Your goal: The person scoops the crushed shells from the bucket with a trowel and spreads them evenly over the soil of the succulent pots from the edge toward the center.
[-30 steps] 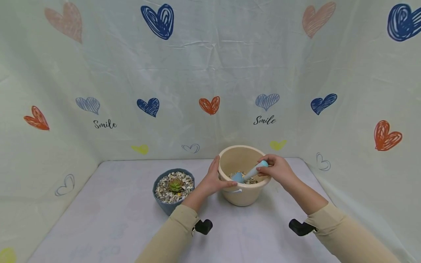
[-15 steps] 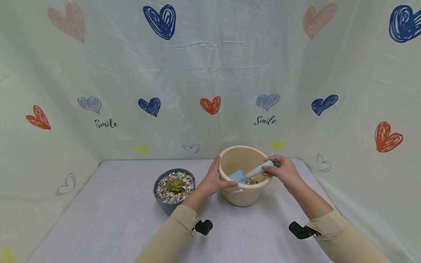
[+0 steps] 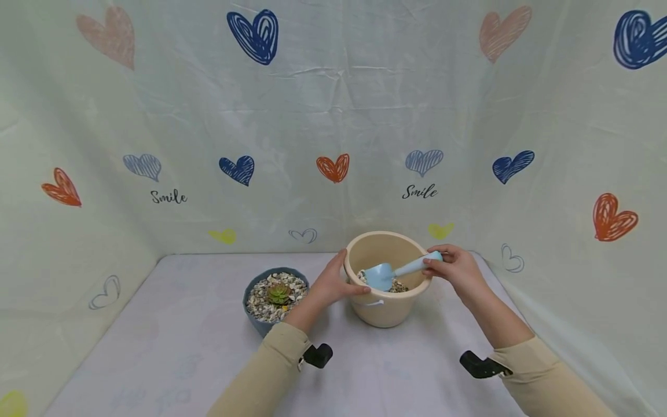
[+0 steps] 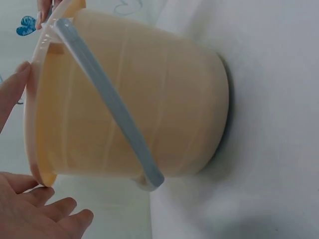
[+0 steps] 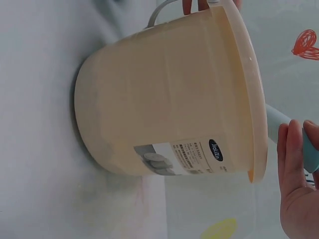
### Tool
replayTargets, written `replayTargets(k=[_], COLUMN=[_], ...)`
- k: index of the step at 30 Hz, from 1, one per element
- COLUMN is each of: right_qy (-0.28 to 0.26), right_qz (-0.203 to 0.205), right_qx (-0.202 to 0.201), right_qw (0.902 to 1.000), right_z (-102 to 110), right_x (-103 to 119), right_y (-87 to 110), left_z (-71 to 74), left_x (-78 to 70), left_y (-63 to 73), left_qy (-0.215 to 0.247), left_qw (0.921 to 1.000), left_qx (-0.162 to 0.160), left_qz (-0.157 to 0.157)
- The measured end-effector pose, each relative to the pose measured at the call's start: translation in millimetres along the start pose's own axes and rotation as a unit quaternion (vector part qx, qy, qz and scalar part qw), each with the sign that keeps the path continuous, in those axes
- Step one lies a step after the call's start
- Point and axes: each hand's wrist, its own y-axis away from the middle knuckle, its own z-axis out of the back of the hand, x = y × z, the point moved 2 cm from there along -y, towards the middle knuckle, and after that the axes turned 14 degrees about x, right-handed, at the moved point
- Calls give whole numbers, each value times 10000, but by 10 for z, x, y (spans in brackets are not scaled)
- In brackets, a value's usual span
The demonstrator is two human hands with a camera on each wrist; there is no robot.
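Observation:
A cream plastic bucket (image 3: 383,315) stands upright on the table, with small pebbles (image 3: 400,286) inside. My left hand (image 3: 328,286) holds its rim on the left, thumb along the near edge; in the left wrist view, the thumb (image 4: 14,87) and index finger touch the rim while the other fingers sit apart from it. With my right hand (image 3: 461,273) I pinch the handle of a light blue scoop (image 3: 380,277). The scoop's blade is inside the bucket, against the pebbles, and its handle slants up over the right rim. Whether the blade carries pebbles is hard to tell.
Left of the bucket stands a blue pot (image 3: 260,326) of pebbles with a green succulent (image 3: 279,293). The bucket's handle (image 4: 112,102) hangs down its side. A heart-printed curtain (image 3: 292,116) rises behind the pale table (image 3: 156,359).
My right hand has drawn the scoop handle rightward, and the blade has come into fuller view and lies flatter. The left hand has shifted slightly left on the rim.

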Motion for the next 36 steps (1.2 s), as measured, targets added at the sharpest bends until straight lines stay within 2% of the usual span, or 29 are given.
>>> replayTargets(k=[7,12,18,26,30,36], right_qy=[-143,-352,-614,-1078,-1070,-1181], right_qz=[169,327,466,638,731,823], right_qx=[-122,-159,-163,-9,88,326], right_qw=[9997,9987,9969,9921,9915,9890], right_z=[56,86,73,-79,-192,-421], right_x=[55,134,273,468,535,570], right_y=[10,14,9,-71,-130,-234], left_z=[106,205,373,663,815,1036], left_x=[-31,-55,-66,-60,-4,117], left_y=[65,120,192,358,441,586], left_qy=[-271,-114,-18,-155,-360,-909], left_qw=[9996,9996,9998,9993,9988,9957], left_qx=[79,76,-16,-221,-177,-20], left_qz=[39,241,201,250,273,204])
